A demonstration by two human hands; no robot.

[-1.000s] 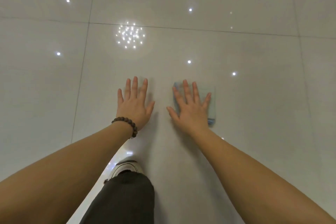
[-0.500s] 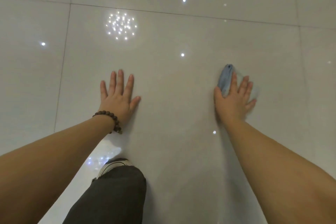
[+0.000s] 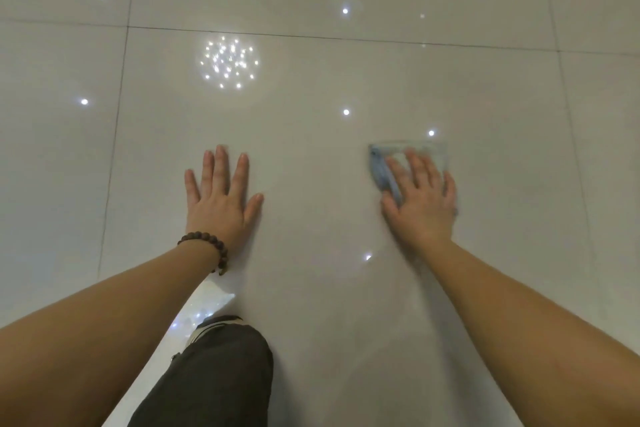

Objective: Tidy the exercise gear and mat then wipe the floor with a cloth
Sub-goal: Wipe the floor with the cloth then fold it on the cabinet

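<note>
While the right hand (image 3: 420, 198) presses flat on the blue cloth (image 3: 381, 170) at the centre right of the frame, its fingers straight and spread over the fabric, the main risk I judge is the cloth bunching or slipping out from under the palm. Nothing pinches it; only downward pressure holds it against the glossy tiled floor (image 3: 346, 288), so a fast sideways stroke could leave part of it behind. Its left edge already looks gathered into a thicker fold beside the thumb, and more gathering would shrink the patch that actually wipes.

A second hazard is the left hand (image 3: 221, 198), planted flat at the centre left with fingers straight and holding nothing, a beaded bracelet (image 3: 207, 246) at its wrist. It appears to be bearing weight, and on such a polished surface, damp or not, it could slide. A dark-trousered knee (image 3: 225, 357) at the bottom centre sits near the wiped strip.

The cloth is blurred, so its outline is uncertain, but it seems roughly rectangular, lying flat, with its long axis running from the lower part of the frame toward the top, along the fingers, its far edge showing just beyond the fingertips.
</note>
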